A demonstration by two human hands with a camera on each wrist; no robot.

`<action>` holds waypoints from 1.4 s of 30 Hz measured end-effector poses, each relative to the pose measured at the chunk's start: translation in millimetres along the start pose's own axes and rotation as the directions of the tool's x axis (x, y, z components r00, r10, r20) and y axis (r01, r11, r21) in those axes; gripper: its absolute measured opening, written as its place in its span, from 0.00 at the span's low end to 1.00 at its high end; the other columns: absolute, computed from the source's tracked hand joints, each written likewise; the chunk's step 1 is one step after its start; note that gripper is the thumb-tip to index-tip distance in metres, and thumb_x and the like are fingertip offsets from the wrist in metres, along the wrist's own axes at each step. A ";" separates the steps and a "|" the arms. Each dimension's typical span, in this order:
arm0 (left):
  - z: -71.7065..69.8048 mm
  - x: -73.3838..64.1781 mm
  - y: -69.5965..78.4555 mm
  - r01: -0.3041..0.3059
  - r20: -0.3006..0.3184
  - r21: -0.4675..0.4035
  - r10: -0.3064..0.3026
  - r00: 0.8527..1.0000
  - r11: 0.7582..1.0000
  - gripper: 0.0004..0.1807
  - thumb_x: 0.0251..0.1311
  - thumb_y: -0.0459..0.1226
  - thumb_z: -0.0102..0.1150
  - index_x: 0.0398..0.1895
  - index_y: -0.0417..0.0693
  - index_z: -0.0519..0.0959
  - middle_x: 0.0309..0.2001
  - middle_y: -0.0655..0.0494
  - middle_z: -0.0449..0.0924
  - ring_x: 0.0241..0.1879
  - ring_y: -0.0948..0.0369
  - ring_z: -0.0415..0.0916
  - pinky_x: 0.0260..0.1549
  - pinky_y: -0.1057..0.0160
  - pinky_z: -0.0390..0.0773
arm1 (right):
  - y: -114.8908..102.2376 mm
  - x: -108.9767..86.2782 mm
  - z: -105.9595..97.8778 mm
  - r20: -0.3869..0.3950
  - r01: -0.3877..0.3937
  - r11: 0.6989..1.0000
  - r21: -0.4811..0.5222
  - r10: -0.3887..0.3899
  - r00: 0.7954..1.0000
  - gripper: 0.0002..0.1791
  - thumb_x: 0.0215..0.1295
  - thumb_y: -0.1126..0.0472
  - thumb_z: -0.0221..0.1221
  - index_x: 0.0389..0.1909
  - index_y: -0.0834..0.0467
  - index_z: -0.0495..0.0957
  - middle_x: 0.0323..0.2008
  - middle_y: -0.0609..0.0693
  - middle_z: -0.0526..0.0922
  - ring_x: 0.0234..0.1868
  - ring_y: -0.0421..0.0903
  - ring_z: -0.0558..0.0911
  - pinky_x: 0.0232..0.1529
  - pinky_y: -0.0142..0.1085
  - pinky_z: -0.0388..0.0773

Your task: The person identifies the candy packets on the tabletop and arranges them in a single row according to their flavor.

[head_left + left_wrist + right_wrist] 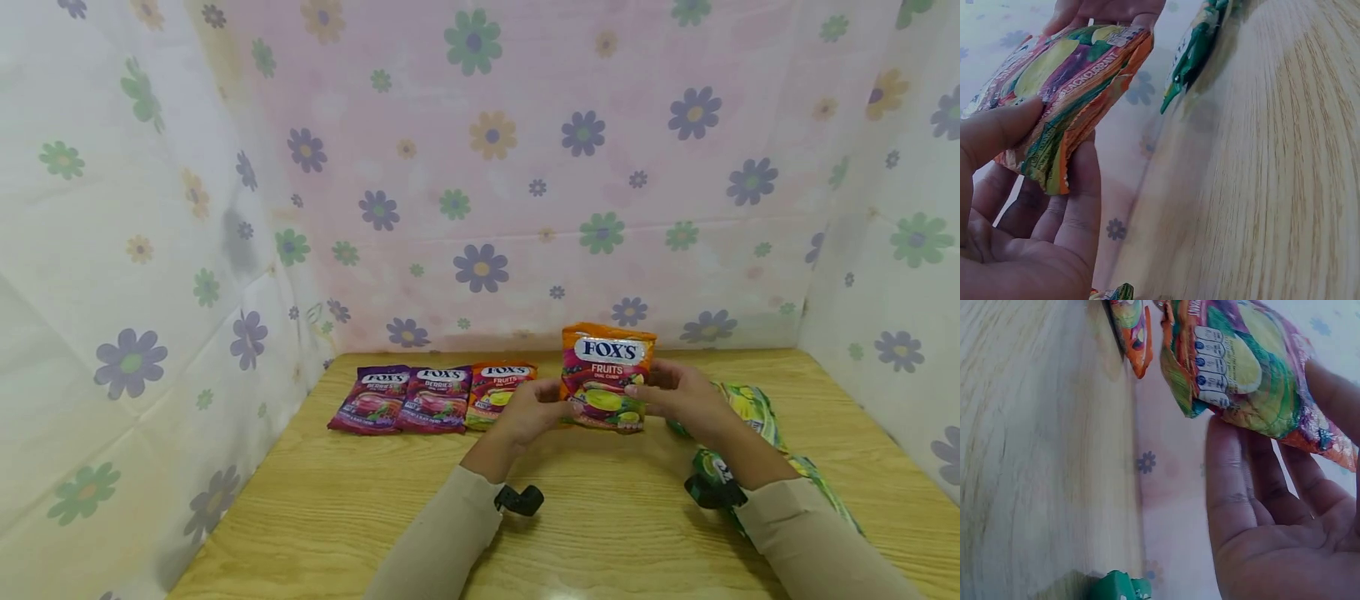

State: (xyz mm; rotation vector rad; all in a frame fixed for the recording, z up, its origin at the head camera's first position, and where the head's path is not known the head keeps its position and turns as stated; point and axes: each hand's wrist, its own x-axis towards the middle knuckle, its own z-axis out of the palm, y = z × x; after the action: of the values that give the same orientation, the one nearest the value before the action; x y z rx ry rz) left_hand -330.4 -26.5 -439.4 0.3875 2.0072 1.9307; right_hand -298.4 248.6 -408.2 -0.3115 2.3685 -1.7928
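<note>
Fox's Fruits bag (603,383): upright, long axis vertical, held above the counter (592,525), right of the row.
Fingers: the left hand's (534,410) clamped on the bag's left side, the right hand's (684,398) on its right; neither looks nearer.
Row at left: two purple bags (437,402), then an orange-topped bag (497,392) partly behind the left hand.
Right: green bags (759,410), partly hidden by the right arm (753,457).
Room: I see flowered cloth (536,217) far, left and right.

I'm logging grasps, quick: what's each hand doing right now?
Left hand: pinching one side of the raised Fruits candy bag.
Right hand: pinching the same bag's opposite side.
</note>
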 end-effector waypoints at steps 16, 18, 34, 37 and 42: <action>-0.2 0.1 4.3 -0.048 -0.122 -0.098 0.036 0.992 0.994 0.22 0.63 0.43 0.72 0.61 0.61 0.83 0.54 0.55 0.86 0.50 0.59 0.84 0.41 0.65 0.83 | 0.3 2.0 13.9 -0.063 0.008 1.000 -0.011 -0.009 0.998 0.40 0.70 0.48 0.67 0.74 0.61 0.61 0.67 0.69 0.75 0.59 0.53 0.84 0.57 0.53 0.84; -0.6 0.0 4.9 -0.045 -0.136 -0.116 0.029 0.990 0.992 0.23 0.63 0.43 0.72 0.62 0.60 0.82 0.54 0.54 0.86 0.49 0.59 0.85 0.40 0.66 0.83 | -0.6 1.4 16.4 -0.076 0.006 1.000 0.031 -0.003 0.997 0.40 0.71 0.50 0.66 0.74 0.62 0.60 0.68 0.69 0.74 0.58 0.50 0.85 0.58 0.52 0.83; -9.2 4.9 -3.2 -0.070 -0.171 -0.253 0.027 0.985 0.965 0.29 0.67 0.32 0.66 0.71 0.45 0.74 0.61 0.48 0.82 0.57 0.53 0.83 0.54 0.56 0.85 | 11.3 4.8 24.4 -0.071 0.071 0.968 0.240 -0.055 0.996 0.34 0.78 0.65 0.56 0.81 0.60 0.56 0.73 0.69 0.67 0.58 0.40 0.84 0.63 0.48 0.79; -10.8 5.8 -3.4 -0.064 -0.209 -0.185 0.024 0.978 0.981 0.28 0.67 0.31 0.66 0.70 0.45 0.75 0.61 0.49 0.80 0.56 0.55 0.82 0.52 0.59 0.86 | 12.8 7.2 26.2 -0.063 0.057 0.969 0.242 -0.043 0.997 0.33 0.79 0.65 0.54 0.80 0.59 0.57 0.73 0.68 0.67 0.58 0.40 0.84 0.64 0.47 0.78; -12.3 7.9 -6.5 -0.068 -0.263 -0.057 0.051 0.964 0.996 0.25 0.66 0.33 0.68 0.67 0.45 0.79 0.56 0.49 0.80 0.46 0.58 0.79 0.39 0.63 0.85 | 19.7 10.4 28.6 -0.061 0.043 0.965 0.259 -0.028 0.998 0.31 0.79 0.67 0.54 0.79 0.61 0.60 0.74 0.67 0.67 0.58 0.39 0.84 0.63 0.44 0.79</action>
State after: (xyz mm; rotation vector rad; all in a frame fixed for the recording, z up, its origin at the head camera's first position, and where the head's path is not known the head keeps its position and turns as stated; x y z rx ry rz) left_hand -342.5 -34.8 -445.9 0.1864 2.1048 2.1769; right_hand -302.8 224.6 -435.0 -0.2721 2.1385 -2.1259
